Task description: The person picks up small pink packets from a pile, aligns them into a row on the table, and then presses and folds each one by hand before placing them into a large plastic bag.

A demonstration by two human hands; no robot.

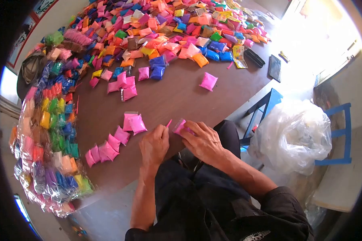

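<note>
- Closest in, dark trousers and a dark sleeve are seen at the bottom. There's a bit of white print on the cloth at the lower edge, way too small to be read.
- The left hand [153,145] is held at the near edge of the worktop [177,98], with the fingers pinched together on a thin pink stick [169,123] that pokes up toward the right.
- The right hand [204,141] is parked just beside it, fingers clamped on a pink packet [179,127] right at the worktop rim. Most of that packet is covered by the hand, so only one end can be seen.
- Just left of the hands, a curved row of pink packets [108,145] is laid out, each overlapping the next, and a flat pair of pink packets [132,122] sits at the row's far end.
- Past that, a decent stretch of bare brown wood is left open mid-worktop, broken only by a lone pink packet [208,81] and a small pink cluster [124,86].
- Clear bags stuffed with coloured packets [52,132] are piled along the left rim, and their lower end is lost in the lens edge.
- Off the worktop to the right, a white plastic bag [293,134] is propped against a blue chair [344,132].
- Farthest out, a heap of coloured packets [161,28] is spread across the back. A yellow printed sheet [239,54] and a flat black slab [274,67] are found near the right rim. The print can't be read, and the top right is blown out by glare.
</note>
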